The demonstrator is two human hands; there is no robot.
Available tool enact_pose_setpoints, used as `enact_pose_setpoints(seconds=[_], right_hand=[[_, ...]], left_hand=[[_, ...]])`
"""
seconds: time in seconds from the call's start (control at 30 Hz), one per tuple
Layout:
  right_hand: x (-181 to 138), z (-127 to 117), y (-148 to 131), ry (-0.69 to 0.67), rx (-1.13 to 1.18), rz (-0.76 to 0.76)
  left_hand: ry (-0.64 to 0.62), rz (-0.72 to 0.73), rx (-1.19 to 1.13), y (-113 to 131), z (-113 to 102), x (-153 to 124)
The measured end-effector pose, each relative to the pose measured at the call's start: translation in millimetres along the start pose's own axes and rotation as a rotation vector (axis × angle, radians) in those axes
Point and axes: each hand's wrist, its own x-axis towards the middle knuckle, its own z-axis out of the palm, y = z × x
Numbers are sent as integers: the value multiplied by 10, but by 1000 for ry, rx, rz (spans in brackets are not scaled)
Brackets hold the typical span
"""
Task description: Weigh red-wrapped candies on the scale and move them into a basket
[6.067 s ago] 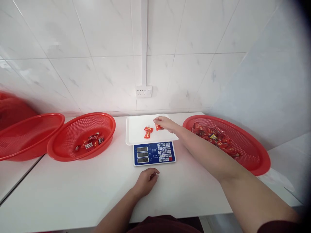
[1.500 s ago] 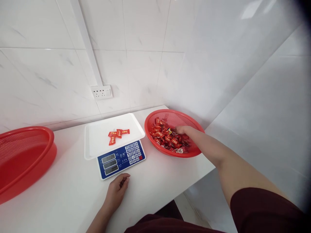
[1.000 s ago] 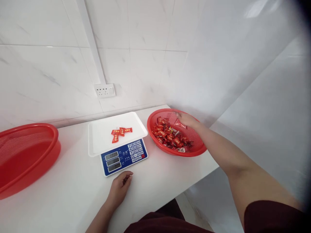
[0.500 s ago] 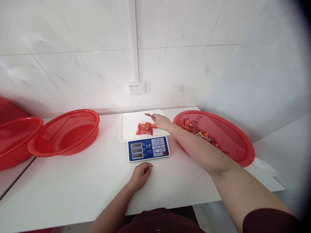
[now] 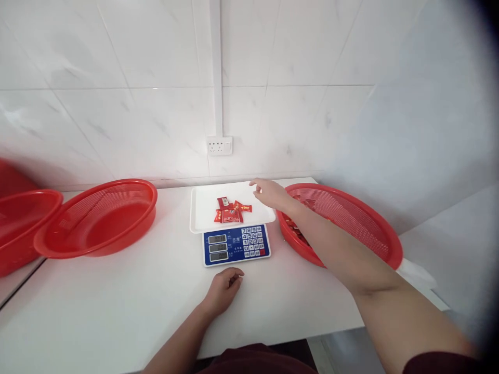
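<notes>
Several small red packets [image 5: 231, 213] lie in a loose cluster on the white tray [image 5: 203, 200] of a weighing scale [image 5: 236, 245] with a blue panel, digital displays and a keypad. Over the tray's right side hovers my right hand [image 5: 270, 193], its thumb and forefinger apart and nothing between them. My left hand [image 5: 224, 291] rests on the table just in front of the scale, fingers loosely curled in, with nothing seen in it. On the right, a red perforated basket [image 5: 362, 223] holds more red packets [image 5: 297, 228], partly hidden by my right forearm.
Two more red baskets stand on the left, a perforated one [image 5: 146, 208] and another [image 5: 23, 236] at the frame's edge. All is on a white table [image 5: 117, 301] against a tiled wall [image 5: 163, 124] with a power socket [image 5: 220, 146].
My right hand has let go of a red packet, which now lies at the back of the cluster, and has drawn right toward the basket. My left hand stays on the table.
</notes>
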Motion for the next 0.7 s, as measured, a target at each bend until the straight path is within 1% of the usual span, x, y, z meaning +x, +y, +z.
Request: enact_pose_setpoints(seconds=[0.03, 0.1, 0.17, 0.2, 0.3, 0.33, 0.37, 0.4, 0.47, 0.53, 0.6, 0.7], right_hand=[[-83, -81, 137, 1, -8, 33], [-274, -228, 436, -53, -24, 100], [-499, -319, 721, -157, -30, 146], [-621, -334, 844, -234, -22, 149], [-979, -251, 1106, -546, -6, 121], [-1081, -194, 1163, -628, -27, 123], [-1167, -131, 1211, -654, -62, 140], [-1235, -71, 1253, -646, -101, 166], [-1316, 17, 1335, -555, -165, 230], [-1327, 41, 1433, -487, -199, 289], [-1285, -2, 1554, -453, -223, 357], [-1148, -131, 1749, -435, -232, 448]], left_hand=[[-9, 2, 3, 0, -2, 5], [-21, 3, 10, -1, -4, 15], [-31, 2, 19, -1, -5, 27], [-36, 2, 24, -1, -6, 33], [-49, -1, 41, -3, -9, 54], [-52, -1, 43, -4, -9, 61], [-54, -2, 44, -4, -10, 67], [-55, -2, 45, -2, -11, 72], [-54, -9, 52, 8, -14, 77], [-47, -21, 70, 25, -19, 75], [-42, -28, 84, 43, -24, 69], [-39, -22, 81, 54, -26, 65]])
